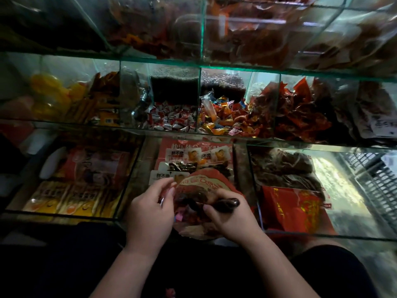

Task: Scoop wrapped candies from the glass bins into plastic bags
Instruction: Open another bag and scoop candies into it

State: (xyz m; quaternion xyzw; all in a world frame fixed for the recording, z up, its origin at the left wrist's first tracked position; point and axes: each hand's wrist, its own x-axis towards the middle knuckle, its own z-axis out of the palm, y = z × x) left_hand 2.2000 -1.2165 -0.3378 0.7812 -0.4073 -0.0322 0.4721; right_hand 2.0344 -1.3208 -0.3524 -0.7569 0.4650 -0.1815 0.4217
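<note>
Red plastic bag [202, 184]: mouth held open. Left hand [150, 209], at bag's left rim, fingers pinch it. Right hand [231, 218], at bag's right, fingers curl round scoop [228, 204] at bag's mouth. Wrapped candies [174, 120]: glass bin [198, 100] above bag. Likely risk: rim slips from the pinch, candies spill.
</note>
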